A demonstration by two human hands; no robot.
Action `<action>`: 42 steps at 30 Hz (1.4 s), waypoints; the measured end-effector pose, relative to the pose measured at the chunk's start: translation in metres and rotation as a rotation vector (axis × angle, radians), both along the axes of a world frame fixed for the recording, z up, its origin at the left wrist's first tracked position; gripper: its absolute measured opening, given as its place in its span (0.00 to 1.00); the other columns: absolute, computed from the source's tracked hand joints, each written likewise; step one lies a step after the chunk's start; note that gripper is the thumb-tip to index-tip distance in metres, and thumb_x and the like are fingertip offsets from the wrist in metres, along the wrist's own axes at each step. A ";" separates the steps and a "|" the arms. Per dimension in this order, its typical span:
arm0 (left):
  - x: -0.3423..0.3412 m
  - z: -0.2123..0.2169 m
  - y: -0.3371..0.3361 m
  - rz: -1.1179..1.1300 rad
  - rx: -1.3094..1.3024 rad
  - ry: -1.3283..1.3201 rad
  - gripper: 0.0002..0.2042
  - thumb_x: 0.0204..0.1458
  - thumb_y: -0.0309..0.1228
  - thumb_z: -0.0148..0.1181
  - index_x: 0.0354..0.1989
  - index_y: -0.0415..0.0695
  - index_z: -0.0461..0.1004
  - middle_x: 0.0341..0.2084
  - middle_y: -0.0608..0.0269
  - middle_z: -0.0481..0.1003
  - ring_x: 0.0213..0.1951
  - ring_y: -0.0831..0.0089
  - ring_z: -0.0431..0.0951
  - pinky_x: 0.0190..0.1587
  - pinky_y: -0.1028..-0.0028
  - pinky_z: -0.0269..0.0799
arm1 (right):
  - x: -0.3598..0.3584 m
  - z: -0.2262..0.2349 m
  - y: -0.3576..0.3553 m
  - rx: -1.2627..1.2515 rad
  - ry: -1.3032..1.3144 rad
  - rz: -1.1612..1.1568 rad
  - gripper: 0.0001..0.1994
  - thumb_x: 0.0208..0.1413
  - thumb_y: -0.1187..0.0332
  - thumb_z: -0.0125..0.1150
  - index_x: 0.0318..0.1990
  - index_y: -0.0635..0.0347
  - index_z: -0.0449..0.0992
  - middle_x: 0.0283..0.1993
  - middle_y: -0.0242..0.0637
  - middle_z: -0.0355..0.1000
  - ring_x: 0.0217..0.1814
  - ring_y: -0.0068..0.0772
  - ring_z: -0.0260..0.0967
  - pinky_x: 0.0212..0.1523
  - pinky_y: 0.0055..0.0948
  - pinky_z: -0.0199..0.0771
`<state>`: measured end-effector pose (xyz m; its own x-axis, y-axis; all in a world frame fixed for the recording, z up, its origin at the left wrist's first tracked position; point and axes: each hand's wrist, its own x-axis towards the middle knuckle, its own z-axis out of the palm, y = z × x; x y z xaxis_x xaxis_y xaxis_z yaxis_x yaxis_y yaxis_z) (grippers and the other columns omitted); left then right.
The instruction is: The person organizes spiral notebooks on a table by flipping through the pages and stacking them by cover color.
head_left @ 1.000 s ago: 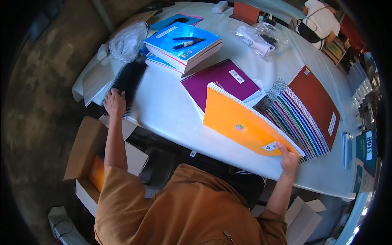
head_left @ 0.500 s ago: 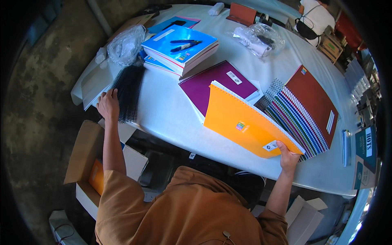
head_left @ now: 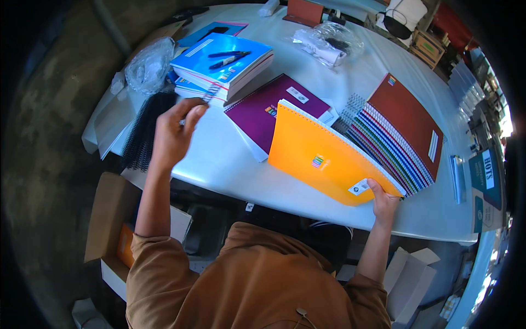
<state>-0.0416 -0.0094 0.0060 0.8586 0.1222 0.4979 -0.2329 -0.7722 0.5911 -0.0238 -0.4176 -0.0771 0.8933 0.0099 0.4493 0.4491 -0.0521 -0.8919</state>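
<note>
My left hand (head_left: pixel 176 129) is raised over the left part of the table, its fingers closed on a thin wire binding coil (head_left: pixel 212 91). Most of that coil is hidden in the fist. Below and left of it lies a heap of dark binding coils (head_left: pixel 146 131). My right hand (head_left: pixel 384 202) grips the lower right corner of an orange notebook (head_left: pixel 312 159), thumb on the cover beside a white label. The notebook stands tilted, with punched holes along its upper edge and no coil visible there. Behind it lies a purple notebook (head_left: pixel 274 112) on white sheets.
A stack of blue notebooks (head_left: pixel 224 52) carries pens (head_left: pixel 229 59). Coil-bound notebooks under a brown cover (head_left: pixel 408 120) lean at the right. Clear plastic bags (head_left: pixel 148 66) and a plastic-wrapped bundle (head_left: pixel 329 46) rest farther back. An open carton (head_left: pixel 107 214) stands below the left edge.
My left hand has lifted from the dark coil heap and moved right, now with a coil in its fingers. My right hand keeps hold of the orange notebook. The whole view has shifted slightly.
</note>
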 end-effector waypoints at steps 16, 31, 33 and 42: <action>0.033 -0.009 -0.060 -0.540 -0.343 0.328 0.19 0.60 0.45 0.40 0.35 0.40 0.66 0.22 0.69 0.59 0.24 0.83 0.55 0.26 0.80 0.55 | -0.003 0.004 -0.005 -0.031 -0.016 0.017 0.11 0.46 0.75 0.63 0.40 0.67 0.76 0.36 0.38 0.75 0.36 0.24 0.71 0.40 0.22 0.70; 0.053 0.029 -0.034 -0.719 -0.504 0.653 0.09 0.53 0.36 0.57 0.31 0.43 0.69 0.20 0.69 0.67 0.19 0.85 0.61 0.18 0.85 0.54 | 0.006 0.003 -0.014 -0.027 -0.161 0.376 0.10 0.49 0.79 0.55 0.40 0.64 0.77 0.44 0.52 0.72 0.47 0.46 0.72 0.48 0.35 0.73; 0.052 0.037 -0.035 -0.715 -0.465 0.680 0.12 0.49 0.35 0.61 0.36 0.43 0.70 0.20 0.69 0.67 0.19 0.85 0.61 0.19 0.85 0.54 | 0.006 0.004 -0.015 -0.015 -0.181 0.394 0.10 0.49 0.79 0.55 0.40 0.63 0.77 0.44 0.52 0.72 0.46 0.46 0.72 0.47 0.35 0.73; 0.045 0.048 -0.041 -0.706 -0.331 0.899 0.15 0.55 0.39 0.52 0.41 0.41 0.74 0.14 0.71 0.68 0.14 0.84 0.60 0.16 0.83 0.54 | 0.006 0.000 -0.015 0.030 -0.164 0.426 0.10 0.49 0.78 0.55 0.39 0.62 0.77 0.44 0.53 0.72 0.47 0.47 0.71 0.46 0.35 0.74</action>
<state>0.0036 -0.0507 0.0536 0.8127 -0.5085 -0.2844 0.0548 -0.4192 0.9062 -0.0178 -0.4324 -0.0768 0.7295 0.3460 0.5899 0.5599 0.1932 -0.8057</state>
